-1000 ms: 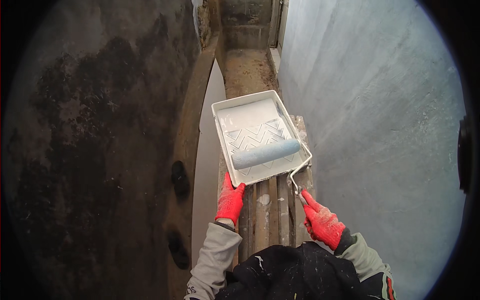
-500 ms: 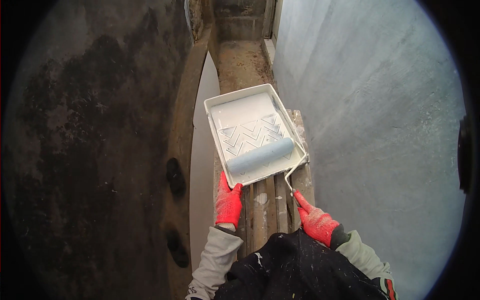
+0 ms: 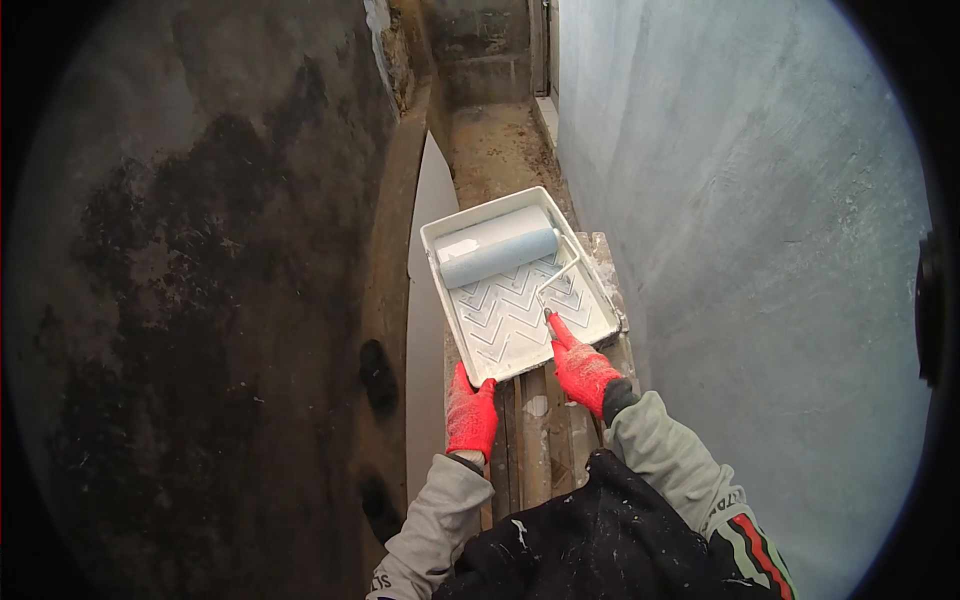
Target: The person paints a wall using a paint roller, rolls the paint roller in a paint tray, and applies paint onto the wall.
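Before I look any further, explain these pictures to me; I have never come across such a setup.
There is no machine at work, only a person wearing red gloves. A wide fisheye camera on the head looks down, so the picture's left is the person's left, and straight edges bend toward the rim. The right hand grips a paint roller, its pale blue cover over the far part of a white tray. The left hand holds the tray's near left corner. Below are paint-spotted wooden slats; whether the tray rests on them is hard to tell.
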`<state>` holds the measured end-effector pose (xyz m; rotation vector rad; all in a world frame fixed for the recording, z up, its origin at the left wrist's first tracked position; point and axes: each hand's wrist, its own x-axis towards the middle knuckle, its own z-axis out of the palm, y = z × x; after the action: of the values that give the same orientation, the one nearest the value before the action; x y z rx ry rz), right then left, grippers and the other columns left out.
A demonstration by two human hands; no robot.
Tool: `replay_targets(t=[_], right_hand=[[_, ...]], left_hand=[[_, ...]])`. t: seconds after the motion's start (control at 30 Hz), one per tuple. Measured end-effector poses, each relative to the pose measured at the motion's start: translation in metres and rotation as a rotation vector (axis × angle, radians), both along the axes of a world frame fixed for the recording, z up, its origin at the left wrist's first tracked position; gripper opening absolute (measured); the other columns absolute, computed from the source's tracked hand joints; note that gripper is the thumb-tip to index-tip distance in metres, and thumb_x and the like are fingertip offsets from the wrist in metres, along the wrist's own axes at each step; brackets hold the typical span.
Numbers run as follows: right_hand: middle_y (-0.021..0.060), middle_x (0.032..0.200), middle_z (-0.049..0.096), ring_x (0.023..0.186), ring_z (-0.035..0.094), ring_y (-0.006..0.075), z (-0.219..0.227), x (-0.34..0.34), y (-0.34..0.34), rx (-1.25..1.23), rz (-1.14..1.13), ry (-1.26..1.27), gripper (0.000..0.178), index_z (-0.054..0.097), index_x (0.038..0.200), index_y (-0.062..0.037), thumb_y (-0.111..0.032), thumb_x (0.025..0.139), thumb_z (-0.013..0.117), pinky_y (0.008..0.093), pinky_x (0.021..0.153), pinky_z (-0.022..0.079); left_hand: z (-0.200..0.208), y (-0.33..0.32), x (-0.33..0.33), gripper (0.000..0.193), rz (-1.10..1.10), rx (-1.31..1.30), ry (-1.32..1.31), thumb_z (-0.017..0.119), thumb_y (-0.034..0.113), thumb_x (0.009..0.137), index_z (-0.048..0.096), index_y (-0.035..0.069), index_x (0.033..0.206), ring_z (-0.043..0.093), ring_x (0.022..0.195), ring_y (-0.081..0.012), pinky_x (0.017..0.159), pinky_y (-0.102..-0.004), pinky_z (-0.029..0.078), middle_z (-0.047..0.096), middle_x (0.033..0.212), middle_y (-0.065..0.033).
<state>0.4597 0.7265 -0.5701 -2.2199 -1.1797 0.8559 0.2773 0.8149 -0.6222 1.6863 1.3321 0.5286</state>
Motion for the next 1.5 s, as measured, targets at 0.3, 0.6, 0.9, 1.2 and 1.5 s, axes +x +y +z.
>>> replay_targets(t=[0.3,0.6,0.9,1.2,1.5], right_hand=[[0.0184,0.107,0.053,0.068,0.056,0.024,-0.043,0.01,0.033,0.523,0.064,-0.082,0.049,0.043,0.139,-0.0094,-0.021,0.093,0.054,0.0375,0.06,0.047],[-0.0009,0.067,0.047,0.045,0.04,0.009,0.021,0.01,0.03,0.356,-0.522,1.217,0.039,0.046,0.136,-0.0228,-0.039,0.101,0.047,0.0266,0.039,0.035],[-0.0022,0.067,0.046,0.044,0.037,0.0071,0.035,0.015,0.013,0.535,-0.333,1.479,0.016,0.051,0.111,-0.0163,-0.029,0.102,0.048,0.0227,0.037,0.029],[-0.001,0.067,0.045,0.044,0.037,0.007,0.041,0.004,0.003,0.538,-0.296,1.565,0.015,0.043,0.112,-0.017,-0.017,0.099,0.05,0.0224,0.037,0.029],[0.0017,0.062,0.047,0.041,0.04,0.0116,0.015,-0.003,0.001,0.539,-0.128,1.5,0.01,0.047,0.102,-0.0148,-0.02,0.096,0.054,0.0279,0.037,0.034]], left_hand=[[0.071,-0.003,0.014,0.055,-0.073,0.136,-0.018,0.063,0.018,0.092,0.043,0.0,0.14,0.062,0.094,-0.024,0.086,-0.0369,0.05,0.053,0.127,-0.0177],[0.106,0.025,0.066,0.054,-0.404,-0.065,0.058,0.054,0.042,0.096,0.055,-0.001,0.13,0.062,0.102,-0.0262,0.089,-0.0358,0.048,0.064,0.114,-0.0173],[0.124,0.027,0.122,0.062,-0.286,-0.421,-0.135,0.047,0.057,0.097,0.061,0.001,0.121,0.058,0.086,-0.0136,0.081,-0.028,0.046,0.065,0.1,-0.007],[0.087,0.035,0.123,0.048,-0.28,-0.756,-0.541,0.061,0.045,0.095,0.061,0.0,0.111,0.058,0.085,-0.0157,0.076,-0.029,0.047,0.064,0.094,-0.0071],[0.092,0.033,0.114,0.033,-0.34,-0.723,-0.508,0.067,0.029,0.093,0.058,0.001,0.106,0.062,0.084,-0.0163,0.078,-0.0304,0.051,0.066,0.092,-0.0068]])
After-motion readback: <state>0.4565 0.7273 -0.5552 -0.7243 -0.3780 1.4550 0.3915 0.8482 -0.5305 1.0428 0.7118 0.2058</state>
